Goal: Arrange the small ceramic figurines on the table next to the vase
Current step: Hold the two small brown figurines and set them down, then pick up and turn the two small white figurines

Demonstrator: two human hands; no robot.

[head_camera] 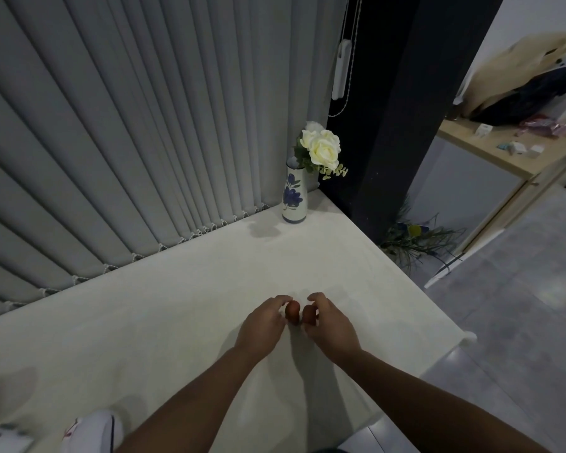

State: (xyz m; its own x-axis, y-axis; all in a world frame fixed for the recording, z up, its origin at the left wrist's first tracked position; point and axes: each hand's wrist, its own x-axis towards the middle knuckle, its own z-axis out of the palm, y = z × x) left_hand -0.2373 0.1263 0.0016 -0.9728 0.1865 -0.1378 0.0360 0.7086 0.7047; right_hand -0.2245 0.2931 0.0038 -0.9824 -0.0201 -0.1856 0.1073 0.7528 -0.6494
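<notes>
Two small reddish-brown figurines stand side by side on the white table (183,315), near its middle. My left hand (262,325) curls around the left figurine (292,311), fingertips touching it. My right hand (332,325) curls around the right figurine (309,314) in the same way. Whether either figurine is lifted off the table I cannot tell. The white vase (294,197) with a blue flower pattern stands at the far corner of the table, holding white roses (321,147). It is well beyond both hands.
Grey vertical blinds (128,142) run along the table's far edge. A dark pillar (402,109) stands behind the vase. The table's right edge drops to a grey floor with a plant (415,240). A white object (94,431) lies at the near left edge.
</notes>
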